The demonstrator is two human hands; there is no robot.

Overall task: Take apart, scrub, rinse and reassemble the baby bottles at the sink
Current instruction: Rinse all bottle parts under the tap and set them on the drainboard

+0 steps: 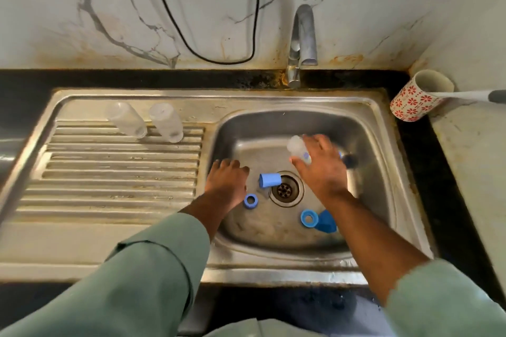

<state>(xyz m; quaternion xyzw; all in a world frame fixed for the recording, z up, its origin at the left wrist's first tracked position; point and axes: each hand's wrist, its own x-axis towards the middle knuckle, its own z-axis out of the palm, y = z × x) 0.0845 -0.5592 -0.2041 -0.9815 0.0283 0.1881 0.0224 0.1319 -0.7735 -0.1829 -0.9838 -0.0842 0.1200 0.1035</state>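
Steel sink (383, 128) basin under me: my right hand (320, 169) curls round a clear bottle (298, 149), my left hand (227, 180) hangs loose-fingered and empty beside the blue cap (269, 180). Probably mid-rinse; next needs the tap (302, 35) running.

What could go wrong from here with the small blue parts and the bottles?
1. The blue cap lies at the edge of the open drain; running water could push it onto the opening and block it.
2. The two bottles on the ribbed drainboard stand upside down, close together; a bump could tip one.
3. The right hand holds a wet bottle over the basin; it may slip.
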